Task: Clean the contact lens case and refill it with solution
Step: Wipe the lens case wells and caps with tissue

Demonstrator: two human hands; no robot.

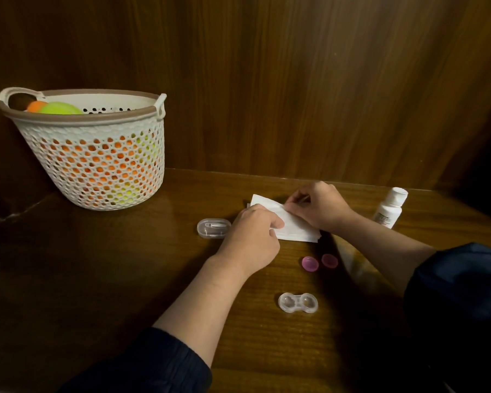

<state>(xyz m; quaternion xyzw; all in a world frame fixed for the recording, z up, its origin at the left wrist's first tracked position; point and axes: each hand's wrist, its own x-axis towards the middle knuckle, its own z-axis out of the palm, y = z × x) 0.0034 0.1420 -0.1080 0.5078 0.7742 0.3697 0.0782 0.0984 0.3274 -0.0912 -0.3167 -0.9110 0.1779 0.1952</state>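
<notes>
A clear two-well contact lens case [298,303] lies open on the wooden table near me, its wells uncovered. Its two pink caps [310,263] [329,260] lie apart just beyond it. Farther back sits a stack of white tissues [292,226]. My left hand [253,236] rests on the stack's left side with its thumb on the paper. My right hand [319,205] pinches the top sheet at its far edge. A white solution bottle [390,207] stands upright at the right, cap on.
A small clear oval box [214,228] holding a white tool lies left of the tissues. A white perforated basket [91,148] with orange and green balls stands at the back left. Wooden panels wall in the back and right.
</notes>
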